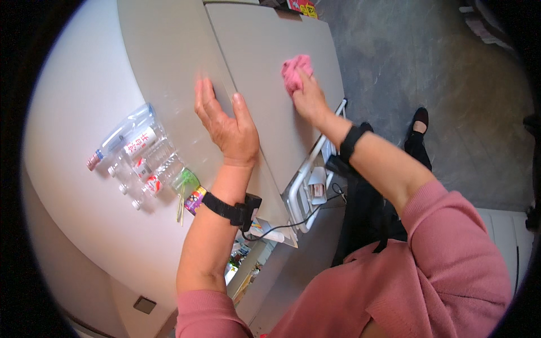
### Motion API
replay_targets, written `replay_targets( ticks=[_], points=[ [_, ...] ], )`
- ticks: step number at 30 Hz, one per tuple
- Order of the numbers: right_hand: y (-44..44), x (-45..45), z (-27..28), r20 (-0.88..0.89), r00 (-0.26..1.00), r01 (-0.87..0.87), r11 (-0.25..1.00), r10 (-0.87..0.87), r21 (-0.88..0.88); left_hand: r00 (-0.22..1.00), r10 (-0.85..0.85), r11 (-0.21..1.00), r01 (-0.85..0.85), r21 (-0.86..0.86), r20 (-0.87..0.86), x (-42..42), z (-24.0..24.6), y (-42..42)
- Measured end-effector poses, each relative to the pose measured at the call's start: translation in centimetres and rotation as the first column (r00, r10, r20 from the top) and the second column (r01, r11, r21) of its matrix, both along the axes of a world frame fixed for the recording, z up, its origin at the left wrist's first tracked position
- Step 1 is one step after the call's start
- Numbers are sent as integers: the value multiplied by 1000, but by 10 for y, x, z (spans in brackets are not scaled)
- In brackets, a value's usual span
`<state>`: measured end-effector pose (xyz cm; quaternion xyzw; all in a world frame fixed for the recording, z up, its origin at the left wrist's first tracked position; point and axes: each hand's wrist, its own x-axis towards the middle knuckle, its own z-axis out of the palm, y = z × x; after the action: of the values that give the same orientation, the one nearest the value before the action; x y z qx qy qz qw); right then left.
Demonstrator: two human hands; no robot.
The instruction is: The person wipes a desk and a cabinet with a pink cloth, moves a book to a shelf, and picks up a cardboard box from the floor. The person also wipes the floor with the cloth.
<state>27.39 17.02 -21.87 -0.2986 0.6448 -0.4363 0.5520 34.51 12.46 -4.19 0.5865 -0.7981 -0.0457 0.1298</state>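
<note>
My right hand (312, 99) grips a crumpled pink cloth (297, 74) against a flat beige panel (262, 55), near its right edge. Across the seam, on the adjoining beige surface (169, 50), my left hand (228, 122) has its fingers and thumb apart and holds nothing; whether its palm touches the surface I cannot tell. Both wrists wear black straps, the left one with a small black box and a cable. Left of my left hand lie or stand several clear plastic bottles (165, 152), a larger blue-tinted bottle (127, 126) and a green plastic container (186, 179) with thin sticks.
Beside the panel is a white metal rack (302, 186) holding a small white box (317, 190). The black cable (283, 226) runs past it. A colourful package (195, 200) lies by my left forearm. Red and yellow packaging (303, 7) shows beyond the panel, above a grey floor (380, 63).
</note>
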Motion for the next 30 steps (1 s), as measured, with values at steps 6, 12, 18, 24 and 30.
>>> replay_targets(
  ticks=[6,12,18,24,30],
  points=[
    [62,2,108,249,965,22,918,84,-395,997,55,997,-52,49,-57,5,-1,5],
    [-102,-24,103,222,965,244,804,-143,-543,999,38,998,-37,55,-3,3,5,2],
    [-156,-41,66,101,967,252,820,-234,-515,999,6,999,-8,45,48,-8,6,-6],
    [53,3,2,292,956,-74,989,35,125,996,65,996,-68,59,59,-1,5,4],
    [25,1,77,287,958,26,998,-10,-55,994,84,994,-88,67,69,1,3,4]
  ],
)
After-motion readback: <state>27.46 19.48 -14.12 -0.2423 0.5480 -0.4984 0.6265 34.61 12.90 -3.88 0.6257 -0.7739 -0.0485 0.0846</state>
